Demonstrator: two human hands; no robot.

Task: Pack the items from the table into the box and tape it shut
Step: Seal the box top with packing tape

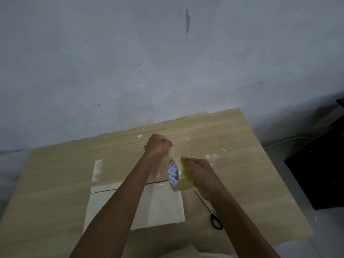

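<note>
A closed cardboard box (160, 205) lies on the wooden table (55, 174), its flaps down with a seam running across the far part of the top. Above its far right corner my right hand (201, 174) grips a roll of clear tape (179, 175) with a white printed core. My left hand (158, 145) is higher and farther, pinching the free end of the tape; a short clear strip (172, 152) stretches between the hand and the roll. Both forearms cross over the box and hide part of its lid.
Black-handled scissors (212, 211) lie on the table just right of the box. A strip of clear tape (98, 170) is stuck on the table left of the box. The wall runs along the table's far edge. Dark furniture (320, 174) stands at the right.
</note>
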